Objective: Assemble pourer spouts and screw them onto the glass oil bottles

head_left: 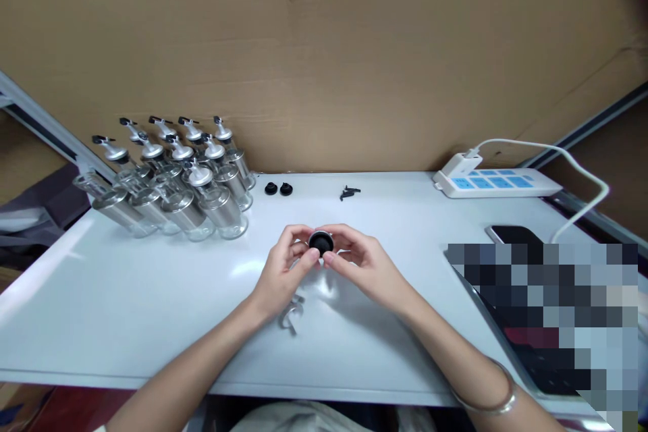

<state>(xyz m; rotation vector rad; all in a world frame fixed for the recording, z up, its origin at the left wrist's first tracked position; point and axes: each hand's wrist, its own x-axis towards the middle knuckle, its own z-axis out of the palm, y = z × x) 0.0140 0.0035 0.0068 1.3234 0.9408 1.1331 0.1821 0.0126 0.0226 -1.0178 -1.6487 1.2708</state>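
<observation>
Over the middle of the table, both of my hands hold a round bottle cap with a black inside and a thin silver rim. My left hand pinches its left side between thumb and fingers. The thumb and fingers of my right hand close on the opposite side. Just below my left hand lies a small greyish, shiny curved piece, too blurred to name. Farther back are two black round stoppers and a little pile of thin black parts.
Several glass oil bottles with steel sleeves stand at the left, most topped with silver pour spouts. A white power strip with a plugged-in charger and cable lies back right. Near it are a phone and a blurred-out dark item. Cardboard backs the table.
</observation>
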